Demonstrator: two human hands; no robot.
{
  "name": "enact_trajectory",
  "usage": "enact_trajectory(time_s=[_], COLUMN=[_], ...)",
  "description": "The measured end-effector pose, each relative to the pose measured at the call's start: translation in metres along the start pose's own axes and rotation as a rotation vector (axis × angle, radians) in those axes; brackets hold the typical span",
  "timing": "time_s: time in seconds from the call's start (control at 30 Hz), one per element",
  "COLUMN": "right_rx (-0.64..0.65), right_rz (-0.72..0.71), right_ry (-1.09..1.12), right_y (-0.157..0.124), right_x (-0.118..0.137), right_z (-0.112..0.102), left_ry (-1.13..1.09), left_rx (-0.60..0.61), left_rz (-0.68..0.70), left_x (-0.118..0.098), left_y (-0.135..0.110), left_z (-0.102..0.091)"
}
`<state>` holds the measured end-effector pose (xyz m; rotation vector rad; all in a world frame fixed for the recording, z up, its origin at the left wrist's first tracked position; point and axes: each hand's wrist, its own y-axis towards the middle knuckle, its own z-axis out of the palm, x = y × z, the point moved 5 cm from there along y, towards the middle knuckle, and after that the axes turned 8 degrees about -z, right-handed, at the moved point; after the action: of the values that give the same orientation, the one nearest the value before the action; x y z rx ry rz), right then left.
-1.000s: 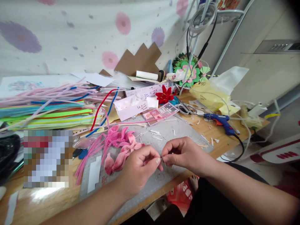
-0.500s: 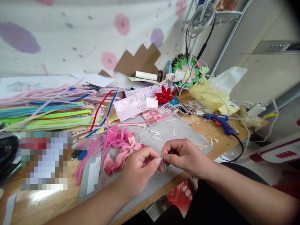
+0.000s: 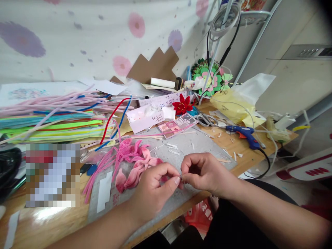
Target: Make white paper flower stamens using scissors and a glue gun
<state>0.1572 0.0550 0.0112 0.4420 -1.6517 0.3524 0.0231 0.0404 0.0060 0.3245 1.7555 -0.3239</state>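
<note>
Above the front of the grey cutting mat point(image 3: 204, 138), my left hand point(image 3: 157, 186) and my right hand point(image 3: 206, 174) meet, thumbs and forefingers pinched. Between their fingertips is a thin whitish strip, mostly hidden, so its exact kind does not show. Just behind my left hand, fuzzy pink petals point(image 3: 135, 176) twisted from pipe cleaners lie on the mat, partly covered by the hand. Their pink stems point(image 3: 97, 173) trail to the left. Small white paper scraps point(image 3: 173, 148) are scattered beyond my hands.
Bundled coloured pipe cleaners point(image 3: 59, 126) fill the left side. Behind the mat sit a red flower point(image 3: 182, 104) and an eyeshadow palette point(image 3: 177, 125). Scissors point(image 3: 207, 120) and a blue glue gun point(image 3: 243, 135) with its cord lie to the right. A white paper piece point(image 3: 104, 192) rests at left.
The whitish strip shows less between my fingertips than before. My right hand has shifted very slightly; the things on the table stay where they were.
</note>
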Motion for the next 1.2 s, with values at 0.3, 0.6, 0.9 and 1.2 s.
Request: enact_trajectory(time_s=[0.3,0.6,0.9,1.2], right_rx=[0.043,0.092,-0.003,-0.055], right_rz=[0.002,-0.034,0.03,-0.124], right_ry=[0.064,0.228,0.101,-0.148], right_y=[-0.001,-0.002,0.0,0.0], right_x=[0.001,-0.001,-0.004,0.008], right_z=[0.0,-0.005,-0.004,-0.003], left_ry=[0.003,-0.033,0.126,0.21], left_rx=[0.025,-0.038,-0.136,-0.161], left_rz=[-0.009,-0.078,-0.06,0.086], left_x=[-0.001,0.001,-0.003,-0.012], left_y=[-0.001,0.0,-0.001,-0.005], left_z=[0.001,-0.003,-0.004,-0.003])
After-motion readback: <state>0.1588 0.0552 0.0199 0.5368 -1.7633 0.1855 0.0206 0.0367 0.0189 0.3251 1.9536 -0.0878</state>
